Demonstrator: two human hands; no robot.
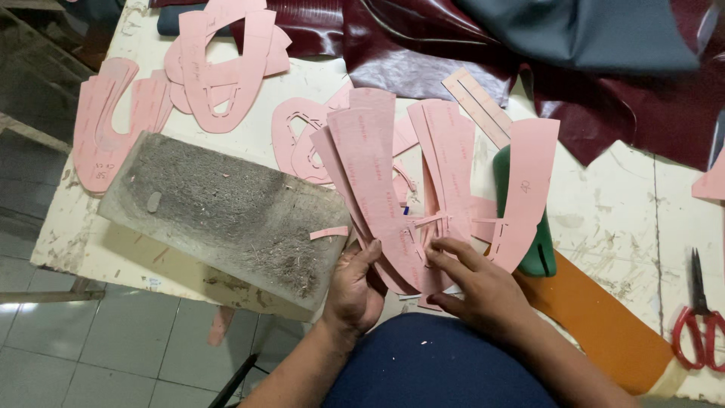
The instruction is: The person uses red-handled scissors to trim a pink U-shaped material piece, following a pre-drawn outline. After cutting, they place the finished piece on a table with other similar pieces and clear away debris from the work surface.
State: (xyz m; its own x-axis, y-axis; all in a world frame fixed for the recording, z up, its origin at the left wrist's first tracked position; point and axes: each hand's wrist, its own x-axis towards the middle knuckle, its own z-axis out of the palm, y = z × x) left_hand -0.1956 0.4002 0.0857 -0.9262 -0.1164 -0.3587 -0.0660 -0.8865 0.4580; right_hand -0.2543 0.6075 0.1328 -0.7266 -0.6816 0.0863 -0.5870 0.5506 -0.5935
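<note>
My left hand grips the lower end of a fanned bunch of long pink paper pattern pieces, thumb on top. My right hand rests on the same bunch from the right, fingers spread over the pieces where they overlap, with one wide pink piece angled out to the right. The fan stands over the front edge of a white, scuffed worktable. A green shoe last lies partly hidden under the wide piece.
A grey stone cutting slab lies left of my hands. More pink patterns are scattered behind it. Dark red leather and grey leather cover the back. An orange strip and red-handled scissors lie right.
</note>
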